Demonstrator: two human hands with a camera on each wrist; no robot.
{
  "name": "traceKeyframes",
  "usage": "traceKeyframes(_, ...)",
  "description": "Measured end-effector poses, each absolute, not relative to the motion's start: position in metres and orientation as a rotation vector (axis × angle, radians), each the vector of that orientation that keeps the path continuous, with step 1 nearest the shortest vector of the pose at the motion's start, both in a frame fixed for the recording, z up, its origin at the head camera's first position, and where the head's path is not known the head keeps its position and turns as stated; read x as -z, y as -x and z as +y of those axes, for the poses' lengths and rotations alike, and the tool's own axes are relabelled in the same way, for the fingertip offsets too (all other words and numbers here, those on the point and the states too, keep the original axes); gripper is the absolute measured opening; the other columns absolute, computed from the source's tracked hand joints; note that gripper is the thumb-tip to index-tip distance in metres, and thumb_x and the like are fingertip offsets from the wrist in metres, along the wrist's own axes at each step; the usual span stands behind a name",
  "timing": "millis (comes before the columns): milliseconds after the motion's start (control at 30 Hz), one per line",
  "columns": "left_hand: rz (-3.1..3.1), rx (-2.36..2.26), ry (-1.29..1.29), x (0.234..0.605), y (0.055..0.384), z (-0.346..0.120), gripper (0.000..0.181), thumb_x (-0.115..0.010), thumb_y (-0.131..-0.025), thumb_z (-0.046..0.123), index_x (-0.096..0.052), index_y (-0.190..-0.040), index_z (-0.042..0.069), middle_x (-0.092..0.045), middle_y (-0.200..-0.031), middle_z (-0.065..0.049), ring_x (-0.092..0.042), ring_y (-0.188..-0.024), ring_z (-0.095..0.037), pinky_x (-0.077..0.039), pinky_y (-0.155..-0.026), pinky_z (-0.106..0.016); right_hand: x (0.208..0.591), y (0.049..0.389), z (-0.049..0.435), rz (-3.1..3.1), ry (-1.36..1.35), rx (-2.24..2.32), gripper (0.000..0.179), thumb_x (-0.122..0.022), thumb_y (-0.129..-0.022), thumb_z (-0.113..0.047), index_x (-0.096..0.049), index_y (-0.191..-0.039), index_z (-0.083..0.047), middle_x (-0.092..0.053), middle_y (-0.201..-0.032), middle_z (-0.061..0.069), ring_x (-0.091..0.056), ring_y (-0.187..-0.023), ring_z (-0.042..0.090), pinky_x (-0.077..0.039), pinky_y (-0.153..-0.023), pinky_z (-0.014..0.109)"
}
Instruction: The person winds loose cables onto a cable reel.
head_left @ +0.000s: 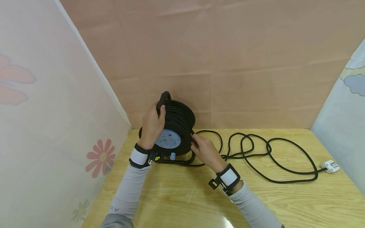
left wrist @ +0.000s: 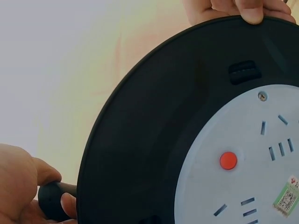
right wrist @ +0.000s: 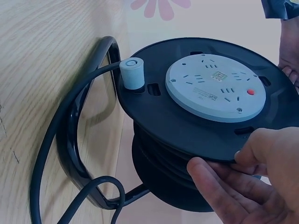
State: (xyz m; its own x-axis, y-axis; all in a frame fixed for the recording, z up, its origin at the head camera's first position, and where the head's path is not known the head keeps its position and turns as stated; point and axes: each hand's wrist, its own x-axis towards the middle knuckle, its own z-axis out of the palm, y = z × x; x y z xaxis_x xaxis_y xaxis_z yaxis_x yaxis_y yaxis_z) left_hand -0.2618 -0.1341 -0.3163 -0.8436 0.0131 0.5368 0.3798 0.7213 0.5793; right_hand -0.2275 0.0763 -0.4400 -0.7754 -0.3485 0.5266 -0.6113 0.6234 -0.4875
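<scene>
A black cable reel [head_left: 185,139] stands on its tubular frame [right wrist: 70,135] at the left of the table. Its pale blue socket plate [right wrist: 215,88] has a red button [left wrist: 228,160]. My left hand [head_left: 152,123] grips the black handle [head_left: 163,98] at the top of the reel. At the reel's right side my right hand [head_left: 206,150] pinches the edge of the front disc, thumb [right wrist: 257,147] on the face and fingers behind it. Black cable [head_left: 176,115] is wound on the drum between the discs. A pale blue knob [right wrist: 132,74] stands out from the front disc.
Loose black cable [head_left: 279,182] lies in loops across the table [head_left: 176,196] to the right, ending in a white plug [head_left: 330,166]. A brown paper-covered wall [head_left: 242,79] rises behind, with pale patterned walls [head_left: 57,95] at both sides.
</scene>
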Motion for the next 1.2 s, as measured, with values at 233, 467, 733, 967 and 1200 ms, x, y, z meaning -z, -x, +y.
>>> traceKeyframes(233,-2.406,0.97,0.324,0.318,0.26,-0.128,0.044,-0.041,-0.105,0.033,-0.052,-0.127,-0.004,-0.058,-0.092,-0.012,-0.054,-0.069,-0.023,-0.042,-0.053,-0.034,0.441,0.224,0.082,-2.491,-0.721,-0.964,0.004,-0.053,-0.095,-0.01,-0.057,-0.094,-0.011,-0.054,-0.078,-0.007,-0.05,-0.064,0.007,-0.044,-0.052,0.024)
traceKeyframes(467,-2.397,0.969,0.35,0.316,0.258,-0.122,0.046,-0.041,-0.105,0.033,-0.052,-0.129,-0.004,-0.062,-0.106,-0.016,-0.058,-0.08,-0.024,-0.05,-0.063,-0.04,0.44,0.22,0.088,-2.485,-0.694,-0.939,0.005,-0.055,-0.095,-0.01,-0.058,-0.098,-0.013,-0.059,-0.084,-0.007,-0.057,-0.073,0.004,-0.048,-0.057,0.023)
traceKeyframes(733,-2.391,0.974,0.378,0.317,0.255,-0.118,0.045,-0.041,-0.105,0.033,-0.052,-0.128,-0.004,-0.062,-0.107,-0.017,-0.058,-0.083,-0.025,-0.051,-0.067,-0.042,0.437,0.213,0.093,-2.493,-0.68,-0.948,0.007,-0.055,-0.096,-0.01,-0.059,-0.1,-0.014,-0.061,-0.087,-0.006,-0.059,-0.075,0.005,-0.049,-0.057,0.023)
traceKeyframes(967,-2.384,0.988,0.409,0.318,0.251,-0.113,0.043,-0.042,-0.105,0.032,-0.052,-0.126,-0.004,-0.057,-0.091,-0.012,-0.054,-0.072,-0.023,-0.045,-0.055,-0.035,0.439,0.207,0.097,-2.496,-0.668,-0.944,0.006,-0.056,-0.095,-0.009,-0.059,-0.099,-0.012,-0.061,-0.086,-0.006,-0.058,-0.073,0.005,-0.048,-0.055,0.023)
traceKeyframes(1200,-2.381,0.992,0.416,0.319,0.249,-0.109,0.042,-0.043,-0.104,0.031,-0.053,-0.126,-0.003,-0.058,-0.094,-0.011,-0.055,-0.074,-0.022,-0.046,-0.057,-0.035,0.439,0.204,0.102,-2.489,-0.658,-0.927,0.006,-0.056,-0.095,-0.009,-0.059,-0.098,-0.014,-0.059,-0.083,-0.008,-0.055,-0.069,0.004,-0.046,-0.053,0.023)
